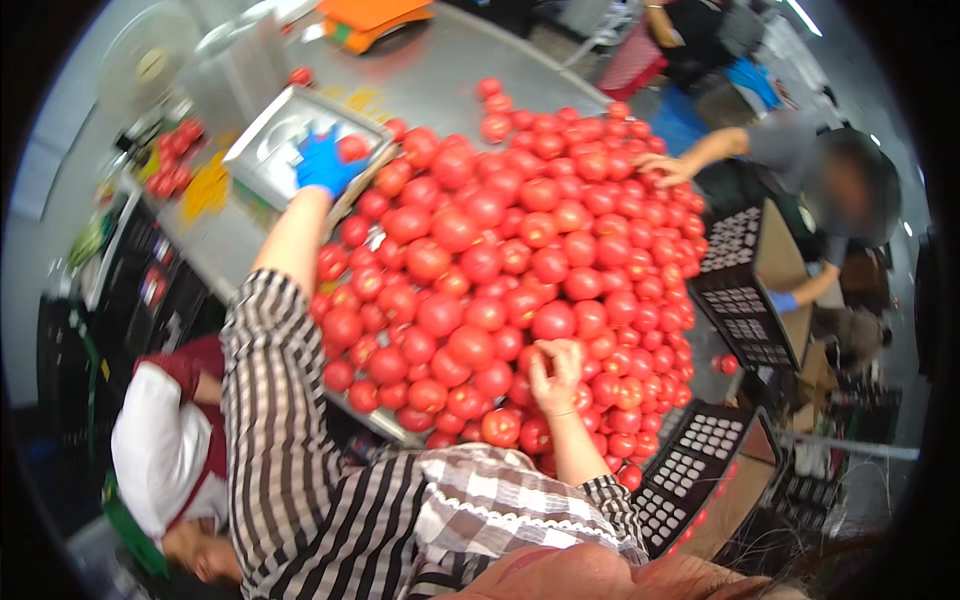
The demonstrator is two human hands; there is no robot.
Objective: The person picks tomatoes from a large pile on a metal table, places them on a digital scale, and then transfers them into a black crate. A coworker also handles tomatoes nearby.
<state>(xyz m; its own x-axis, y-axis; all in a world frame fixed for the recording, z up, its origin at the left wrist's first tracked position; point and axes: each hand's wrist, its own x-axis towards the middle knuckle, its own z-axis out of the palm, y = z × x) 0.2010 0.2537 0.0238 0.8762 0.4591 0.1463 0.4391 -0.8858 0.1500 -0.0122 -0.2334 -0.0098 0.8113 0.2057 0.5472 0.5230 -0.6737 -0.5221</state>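
A broad heap of red tomatoes (pixel 480 262) covers the metal table in front of me. My left hand (pixel 330 163), in a blue glove, reaches over a shallow grey tray (pixel 259 112) with a pale inside, left of the heap. Its fingers are spread, and a tomato (pixel 352 148) shows between thumb and forefinger. Whether the hand grips that tomato is unclear. Low over the near side of the heap, my bare right hand (pixel 556 379) has its fingers bent and a gap between thumb and fingertips. I see nothing held in it.
Black crates (pixel 694 465) with cardboard linings stand along the right. A co-worker's hand (pixel 667 169) touches the heap's far right side. Orange items (pixel 371 19) lie at the table's back, and a clear plastic container (pixel 232 71) stands beyond the tray. Another person (pixel 165 442) is at left.
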